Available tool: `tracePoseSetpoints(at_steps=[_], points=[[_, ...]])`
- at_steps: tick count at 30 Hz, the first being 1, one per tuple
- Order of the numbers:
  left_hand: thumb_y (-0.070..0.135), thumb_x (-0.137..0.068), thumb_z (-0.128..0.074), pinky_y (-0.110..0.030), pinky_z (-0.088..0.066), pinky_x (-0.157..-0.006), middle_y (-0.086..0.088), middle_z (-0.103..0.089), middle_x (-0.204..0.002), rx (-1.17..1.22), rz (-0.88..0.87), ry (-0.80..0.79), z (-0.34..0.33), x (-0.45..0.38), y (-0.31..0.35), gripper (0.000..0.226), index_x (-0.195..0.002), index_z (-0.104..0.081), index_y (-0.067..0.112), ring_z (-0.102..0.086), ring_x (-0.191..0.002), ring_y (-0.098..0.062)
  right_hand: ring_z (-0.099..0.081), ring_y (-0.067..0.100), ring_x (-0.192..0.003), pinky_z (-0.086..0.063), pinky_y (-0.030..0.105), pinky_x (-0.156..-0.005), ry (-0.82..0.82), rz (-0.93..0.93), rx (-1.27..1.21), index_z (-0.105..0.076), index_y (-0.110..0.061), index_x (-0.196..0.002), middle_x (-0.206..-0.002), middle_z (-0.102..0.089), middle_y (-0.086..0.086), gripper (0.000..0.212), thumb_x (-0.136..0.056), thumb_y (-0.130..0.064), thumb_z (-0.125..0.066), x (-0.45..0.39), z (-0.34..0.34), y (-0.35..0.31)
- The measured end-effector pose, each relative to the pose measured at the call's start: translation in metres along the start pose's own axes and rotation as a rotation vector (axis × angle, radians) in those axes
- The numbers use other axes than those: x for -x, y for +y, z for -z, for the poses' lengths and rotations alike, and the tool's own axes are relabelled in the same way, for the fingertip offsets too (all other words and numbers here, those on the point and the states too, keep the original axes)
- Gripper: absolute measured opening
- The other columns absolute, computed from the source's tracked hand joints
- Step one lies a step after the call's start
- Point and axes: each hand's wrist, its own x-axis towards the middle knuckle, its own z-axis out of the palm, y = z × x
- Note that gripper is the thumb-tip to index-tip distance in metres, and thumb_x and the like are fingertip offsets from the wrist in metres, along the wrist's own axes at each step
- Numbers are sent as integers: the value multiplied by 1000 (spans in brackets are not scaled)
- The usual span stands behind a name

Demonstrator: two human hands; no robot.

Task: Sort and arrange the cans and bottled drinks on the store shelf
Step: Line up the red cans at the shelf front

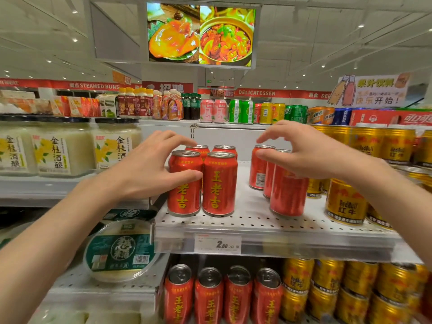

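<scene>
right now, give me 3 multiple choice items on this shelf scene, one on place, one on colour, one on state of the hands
1. Where do the gold cans stand relative to the red cans on the middle shelf?
A. to their right B. to their left C. on top of them

2. What colour is the lettering on the front red cans?
A. white B. yellow C. black

3. What is the left hand doing?
A. hanging idle B. gripping a bottle C. curling round the left front red can

Answers: 1 A, the gold cans fill the shelf's right end. 2 B, yellow characters run down the red bodies. 3 C, thumb across its front, fingers over its top; the right hand is over the right cluster.
</scene>
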Motion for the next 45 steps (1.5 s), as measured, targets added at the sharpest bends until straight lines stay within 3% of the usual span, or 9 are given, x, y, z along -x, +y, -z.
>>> tracePoseSetpoints(at_steps=[5,10,16,19,22,27,32,36,45], points=[[66,-83,-61,-35,-34,-109,15,-50,-136,-36,-85,-33,-3,-23,23,64,-139,-52,36,-39,-130,-6,-57,17,-113,-51,37,-93,-163,-127,132,-58,-29,-134,-132,-59,-2,61,-86,-67,-55,13,3,21],[66,-83,-64,-39,-52,-94,14,-62,-118,62,-65,-64,-17,-26,25,55,-128,-63,34,-59,-106,-9,-55,17,-126,-48,34,-100,-245,-137,15,-47,-36,-146,-145,-52,-4,63,-88,-55,-64,19,8,29],[61,-81,-68,-40,-53,-92,13,-62,-119,110,-36,-54,-19,-27,23,52,-125,-64,34,-59,-105,-6,-61,14,-106,-51,27,-79,-118,-146,-52,-60,-30,-132,-127,-64,-5,67,-76,-68,-65,12,-4,21],[62,-80,-67,-38,-53,-91,15,-61,-116,112,-27,-55,-20,-26,25,53,-125,-63,34,-58,-103,-4,-58,15,-101,-53,32,-81,-10,-115,21,-61,-28,-122,-118,-63,-4,73,-71,-80,-59,5,-22,7],[62,-80,-68,-38,-53,-91,14,-61,-116,109,-23,-50,-20,-26,25,52,-124,-63,35,-59,-103,-8,-59,15,-105,-55,35,-85,-56,-115,-53,-57,-29,-130,-127,-61,-4,83,-69,-85,-53,0,-25,5],[63,-79,-67,-35,-52,-89,12,-60,-119,114,-15,-46,-21,-27,24,55,-126,-62,34,-58,-103,-9,-60,1,-118,-50,30,-100,-252,-61,-251,-53,-44,-139,-140,-58,-19,55,-87,-55,-66,9,-2,18],[63,-78,-68,-36,-54,-89,13,-62,-119,127,-18,-40,-22,-27,24,53,-123,-63,35,-60,-104,-8,-65,3,-99,-59,36,-86,-71,-86,-269,-67,-39,-117,-113,-69,-14,59,-68,-72,-65,11,-15,11],[61,-81,-70,-36,-54,-88,13,-63,-117,121,-30,-23,-22,-27,23,49,-122,-63,35,-60,-102,-6,-64,9,-97,-58,38,-83,-2,-67,-261,-67,-31,-115,-109,-67,-10,71,-62,-78,-59,11,-25,3],[71,-76,-64,-36,-55,-88,15,-62,-118,86,-43,-17,-23,-27,21,59,-122,-62,35,-60,-102,-4,-62,12,-102,-57,37,-86,39,-43,-300,-61,-27,-120,-113,-64,-7,69,-67,-71,-57,17,-35,3]])
